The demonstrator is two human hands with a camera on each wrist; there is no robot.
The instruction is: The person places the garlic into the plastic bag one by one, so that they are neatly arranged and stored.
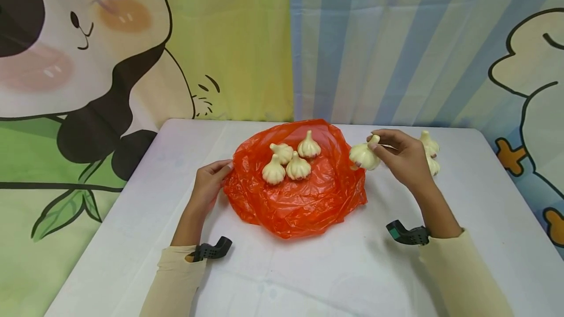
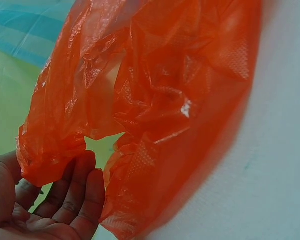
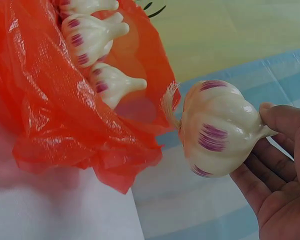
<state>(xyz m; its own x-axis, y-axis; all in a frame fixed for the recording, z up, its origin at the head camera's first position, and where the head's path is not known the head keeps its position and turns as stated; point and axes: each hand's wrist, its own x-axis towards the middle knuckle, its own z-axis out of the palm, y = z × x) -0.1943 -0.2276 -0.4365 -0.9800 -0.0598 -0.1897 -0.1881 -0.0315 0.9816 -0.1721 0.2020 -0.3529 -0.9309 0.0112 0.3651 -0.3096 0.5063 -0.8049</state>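
A red plastic bag [image 1: 304,204] lies spread wide on the table, with several garlic bulbs [image 1: 298,166] grouped on it toward the back. At the bag's left edge, my left hand [image 1: 209,184] pinches the plastic between thumb and fingers; the left wrist view shows the thumb and curled fingers around a fold [image 2: 45,167]. My right hand [image 1: 403,158] holds one garlic bulb [image 1: 364,155] by its stem, over the bag's right edge. In the right wrist view that bulb [image 3: 220,131] has purple streaks and a tuft of roots pointing at the bag.
Two more garlic bulbs [image 1: 428,143] sit on the white table [image 1: 282,278] behind my right hand, partly hidden by it. Each wrist wears a black band with a camera [image 1: 407,234]. A cartoon-printed curtain [image 1: 238,48] hangs at the table's back edge.
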